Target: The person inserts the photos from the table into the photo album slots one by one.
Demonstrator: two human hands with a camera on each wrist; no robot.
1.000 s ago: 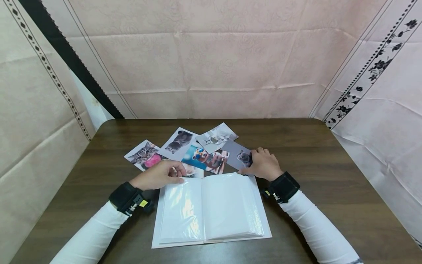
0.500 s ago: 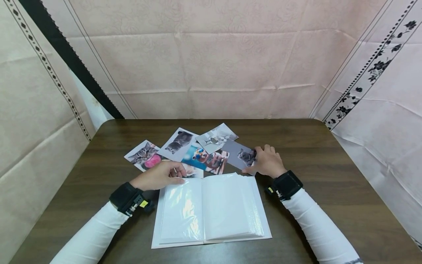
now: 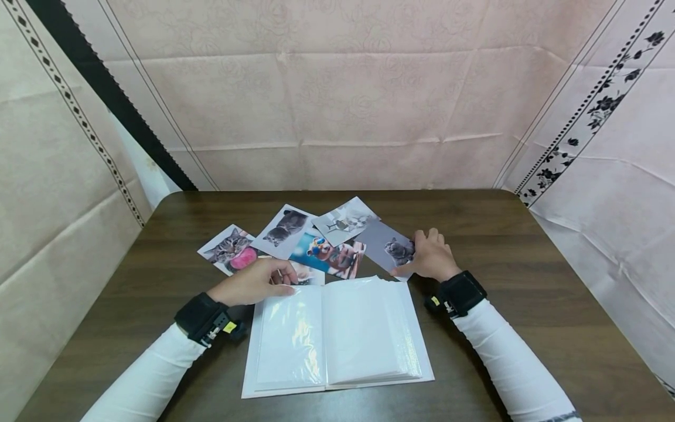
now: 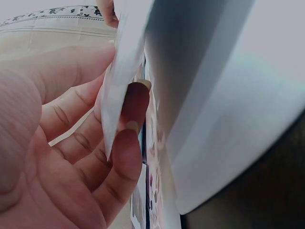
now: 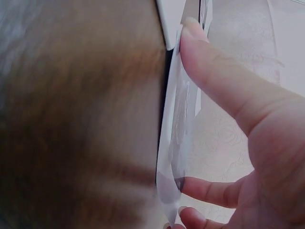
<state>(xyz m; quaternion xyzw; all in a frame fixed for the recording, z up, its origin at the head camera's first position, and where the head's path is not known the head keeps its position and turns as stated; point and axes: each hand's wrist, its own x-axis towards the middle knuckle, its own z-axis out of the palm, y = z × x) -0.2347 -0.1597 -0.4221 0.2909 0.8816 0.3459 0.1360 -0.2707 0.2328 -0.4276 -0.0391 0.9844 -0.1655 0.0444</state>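
An open photo album (image 3: 364, 334) with white pages and clear sleeves lies in front of me. At its upper left edge, my left hand (image 3: 258, 280) pinches a page. In the left wrist view, that page (image 4: 125, 71) passes between the thumb and the fingers. Past the album's upper right corner, my right hand (image 3: 432, 258) holds a grey cat photo (image 3: 378, 239) by its right edge, thumb near, fingers far. The right wrist view catches this photo (image 5: 167, 157) nearly edge-on, close to the table surface.
Several other photos overlap beyond the album: a tabby with a pink object (image 3: 231, 247), a dark cat (image 3: 285, 228), a pale one (image 3: 348, 218) and a colourful blue one (image 3: 327, 253). Another (image 3: 311, 274) is partly covered. Brown wood tabletop (image 3: 490, 234) surrounds them, with cloth behind.
My right hand has moved slightly to the right, drawing the grey cat photo out from among the others, so more of it shows. The left hand stays at the page edge.
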